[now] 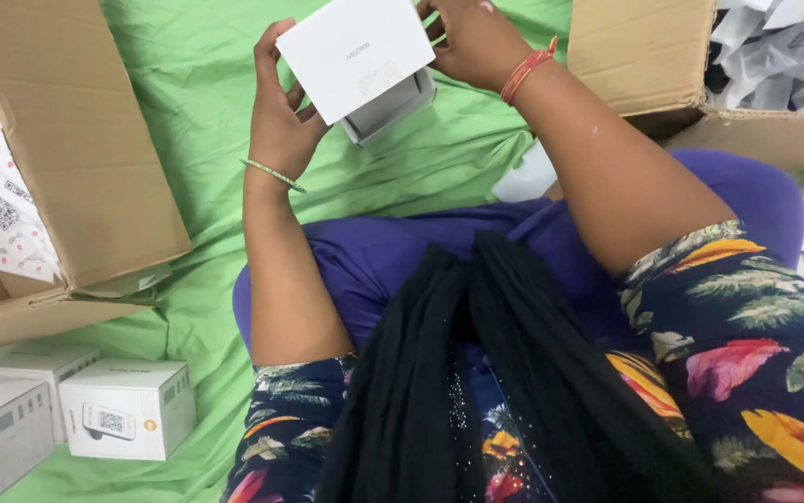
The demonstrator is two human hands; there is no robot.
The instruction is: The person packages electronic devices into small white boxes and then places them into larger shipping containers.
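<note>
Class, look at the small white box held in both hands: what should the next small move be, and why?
Probably press the white lid down onto the grey base: the lid sits skewed, and the left hand and right hand already hold opposite sides.

white box (pixel 355 56) held by both hands, green cloth (pixel 197 121)

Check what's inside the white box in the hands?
Can't tell: the white lid covers the box; only its grey side shows. Left hand and right hand hold it.
</note>
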